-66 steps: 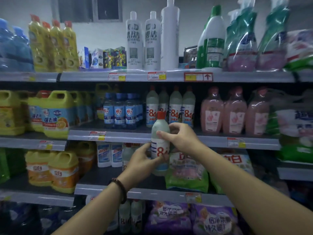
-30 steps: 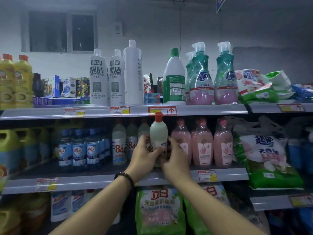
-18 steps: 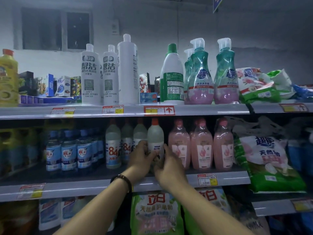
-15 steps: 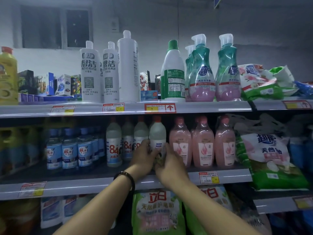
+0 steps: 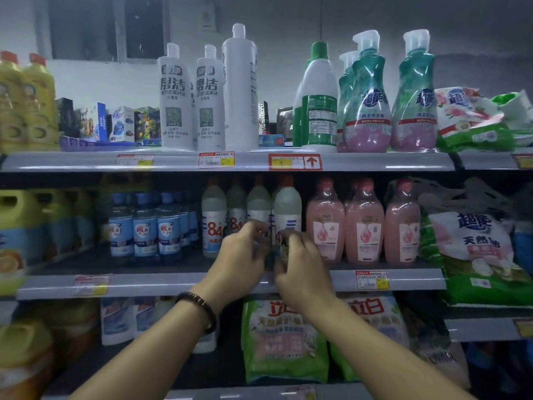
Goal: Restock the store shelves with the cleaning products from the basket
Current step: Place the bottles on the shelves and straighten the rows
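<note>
Progress: the white bottle stands upright on the middle shelf, so this item is judged nearly placed; only the letting go is left. The basket is not seen, so what remains cannot be told.
Yellow jugs: kept at the far left of the middle shelf; the label is too blurred to be read.
Blue-label bottles: a row just beside the jugs; the writing cannot be read.
Tall white bottles: on the top shelf; "帮洁" is printed large.
Red-capped row: a red "84" is read on the labels.
Left hand: the fingers are curled in front of the row, just left of the white bottle; whether something is held cannot be told.
White bottle: placed at the right end of the "84" row, next to the pink bottles; its label is partly hidden.
Right hand: the fingers are curled round the lower part of the white bottle.
Green bags: under the hands; "立白" is written in red.
Pump bottles: on the top shelf; "超能" is read.
Large bag: "超能" is printed in blue.
</note>
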{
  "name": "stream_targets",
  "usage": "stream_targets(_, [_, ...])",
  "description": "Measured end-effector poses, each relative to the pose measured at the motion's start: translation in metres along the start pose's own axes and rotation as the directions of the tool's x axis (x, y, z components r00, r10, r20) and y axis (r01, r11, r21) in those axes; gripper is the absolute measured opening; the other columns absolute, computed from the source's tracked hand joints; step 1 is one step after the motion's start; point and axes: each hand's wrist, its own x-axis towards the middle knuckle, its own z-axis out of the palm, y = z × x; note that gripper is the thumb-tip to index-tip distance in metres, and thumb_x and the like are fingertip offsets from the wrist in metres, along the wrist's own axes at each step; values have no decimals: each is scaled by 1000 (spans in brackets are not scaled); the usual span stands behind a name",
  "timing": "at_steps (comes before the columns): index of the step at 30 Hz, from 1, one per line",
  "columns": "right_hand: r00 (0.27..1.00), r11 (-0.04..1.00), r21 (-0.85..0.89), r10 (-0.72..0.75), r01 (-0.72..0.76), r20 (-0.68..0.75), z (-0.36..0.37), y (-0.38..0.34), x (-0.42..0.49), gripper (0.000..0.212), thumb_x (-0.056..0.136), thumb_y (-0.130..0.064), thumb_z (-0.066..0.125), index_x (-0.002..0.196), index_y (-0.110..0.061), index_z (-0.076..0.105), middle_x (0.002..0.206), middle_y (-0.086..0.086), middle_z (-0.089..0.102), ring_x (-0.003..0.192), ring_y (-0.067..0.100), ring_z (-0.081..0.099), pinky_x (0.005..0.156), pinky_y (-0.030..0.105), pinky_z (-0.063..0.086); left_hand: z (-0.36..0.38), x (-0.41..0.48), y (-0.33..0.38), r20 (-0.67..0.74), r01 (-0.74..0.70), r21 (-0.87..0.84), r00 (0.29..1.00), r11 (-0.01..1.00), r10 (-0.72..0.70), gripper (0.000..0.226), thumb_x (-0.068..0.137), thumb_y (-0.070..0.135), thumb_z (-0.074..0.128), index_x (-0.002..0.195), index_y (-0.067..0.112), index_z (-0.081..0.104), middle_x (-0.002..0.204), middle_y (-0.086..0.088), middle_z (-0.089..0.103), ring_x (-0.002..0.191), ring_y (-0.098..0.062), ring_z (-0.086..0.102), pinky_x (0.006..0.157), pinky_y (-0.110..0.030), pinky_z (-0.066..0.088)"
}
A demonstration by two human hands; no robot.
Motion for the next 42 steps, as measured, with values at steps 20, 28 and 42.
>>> stream_targets(20, [665, 972, 127, 38, -198, 746, 212, -43, -82, 41, 108, -23, 57, 146, -10, 47, 128, 13, 65, 127, 35, 63, 90, 30, 46, -63, -161, -233, 170, 548, 273, 781, 791, -600, 37, 96, 23, 80, 123, 25, 54, 134, -11, 69, 125, -31, 67, 94, -27, 47])
stream_targets(28, [749, 840, 349, 98, -416, 656, 290, -36, -66, 74, 79, -18, 52, 151, -31, 51, 145, 4, 65, 135, 28, 61, 117, 50, 50, -27, -137, -264, 78, 585, 3, 809, 811, -583, 73, 87, 27, 90, 141, 10, 45, 119, 3, 62, 113, -19, 65, 93, -31, 54])
stream_targets(42, [909, 838, 502, -17, -214, 416, 260, -42, -89, 26, 102, -25, 74, 122, -25, 58, 117, -6, 77, 106, 2, 73, 91, 30, 62, -19, -174, -253, -22, 379, -169, 921, 910, -388, 36, 103, 23, 74, 131, 27, 53, 119, 9, 75, 105, -4, 74, 88, -35, 64])
